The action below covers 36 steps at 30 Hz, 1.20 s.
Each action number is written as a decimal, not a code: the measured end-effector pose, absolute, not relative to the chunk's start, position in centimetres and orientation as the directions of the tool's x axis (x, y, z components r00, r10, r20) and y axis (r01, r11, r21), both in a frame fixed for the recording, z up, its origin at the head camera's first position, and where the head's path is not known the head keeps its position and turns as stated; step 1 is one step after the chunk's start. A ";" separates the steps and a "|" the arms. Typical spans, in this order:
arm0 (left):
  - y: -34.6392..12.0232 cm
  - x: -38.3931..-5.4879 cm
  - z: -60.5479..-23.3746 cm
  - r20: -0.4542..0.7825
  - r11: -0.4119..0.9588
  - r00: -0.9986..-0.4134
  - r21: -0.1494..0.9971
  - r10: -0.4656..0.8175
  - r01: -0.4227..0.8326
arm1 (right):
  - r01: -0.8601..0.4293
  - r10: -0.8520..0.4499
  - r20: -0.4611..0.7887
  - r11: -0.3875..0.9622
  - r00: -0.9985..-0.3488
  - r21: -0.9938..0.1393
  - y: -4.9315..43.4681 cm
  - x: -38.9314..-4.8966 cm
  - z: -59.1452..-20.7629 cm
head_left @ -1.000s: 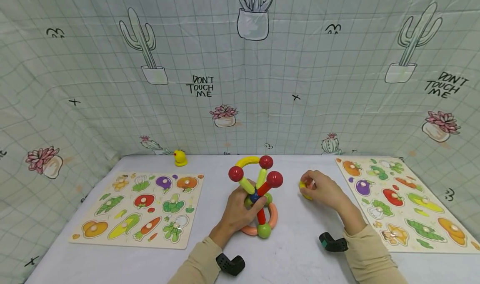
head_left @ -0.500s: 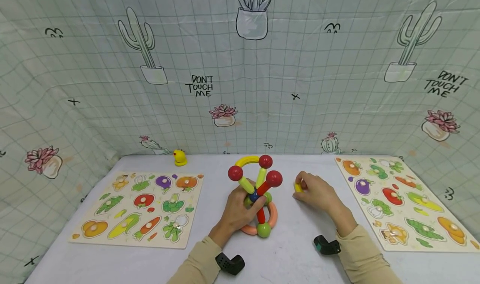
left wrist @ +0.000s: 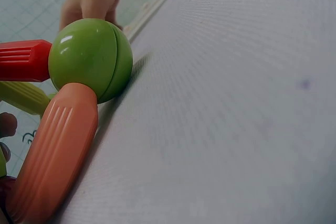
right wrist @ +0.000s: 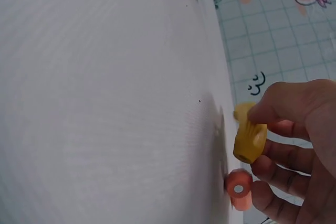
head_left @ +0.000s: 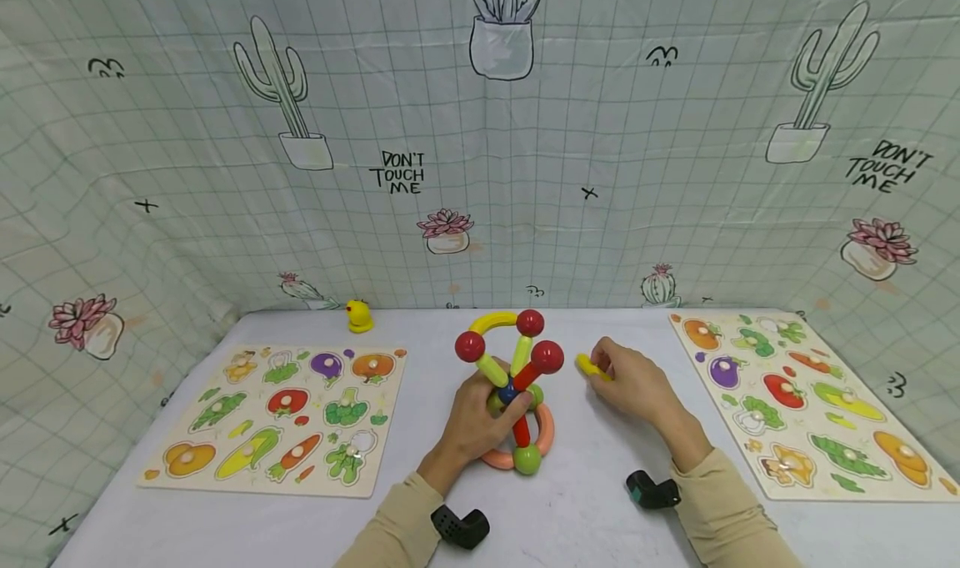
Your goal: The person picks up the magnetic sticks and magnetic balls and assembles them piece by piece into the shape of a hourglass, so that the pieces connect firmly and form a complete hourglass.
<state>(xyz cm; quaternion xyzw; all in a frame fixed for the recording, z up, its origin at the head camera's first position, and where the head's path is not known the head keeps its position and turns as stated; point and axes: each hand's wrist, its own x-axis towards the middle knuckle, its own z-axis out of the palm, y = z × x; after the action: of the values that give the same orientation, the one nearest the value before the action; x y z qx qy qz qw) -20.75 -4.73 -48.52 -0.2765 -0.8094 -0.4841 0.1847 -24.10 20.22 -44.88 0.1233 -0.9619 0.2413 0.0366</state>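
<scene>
In the head view my left hand (head_left: 476,418) grips the middle of a ball-and-rod construction toy, around its blue ball (head_left: 507,393). Red balls (head_left: 547,357) top the upper rods, and a yellow curved rod (head_left: 497,321) bridges two of them. Below, orange curved rods (head_left: 547,430) and a green ball (head_left: 527,459) form a ring on the table. To the right, my right hand (head_left: 633,380) pinches a loose yellow curved rod (head_left: 592,367) between thumb and fingers. In the right wrist view an orange rod (right wrist: 239,187) lies beside the lower fingertips, its grooved end toward the camera.
Vegetable puzzle boards stand flat at the left (head_left: 277,418) and right (head_left: 813,409). A yellow toy duck (head_left: 360,316) sits at the table's back edge. Behind hangs a grid-patterned cloth (head_left: 495,168). Black devices are at the left wrist (head_left: 461,528) and right wrist (head_left: 652,490).
My right hand has shifted slightly left, and the yellow rod has turned in its fingers, so more of it shows. My left hand and the construction toy have stayed put.
</scene>
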 end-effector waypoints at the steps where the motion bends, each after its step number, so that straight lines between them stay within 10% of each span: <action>1: -4.7 -20.8 -48.5 0.563 0.379 -0.782 0.684 0.268 0.623 | -0.254 -0.216 0.133 0.850 -0.967 -0.462 20.2 -24.1 -44.9; 36: -4.7 -20.8 -48.6 0.539 0.394 -0.802 0.699 0.258 0.597 | -0.329 -0.298 0.199 0.494 -0.934 -0.805 19.0 -23.5 -42.6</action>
<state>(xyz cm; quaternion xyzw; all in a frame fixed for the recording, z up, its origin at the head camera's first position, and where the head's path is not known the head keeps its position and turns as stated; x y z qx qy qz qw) -20.79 -4.72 -48.55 -0.2617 -0.8162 -0.4843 0.1751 -23.52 18.98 -42.59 0.1815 -0.8642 0.4690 0.0166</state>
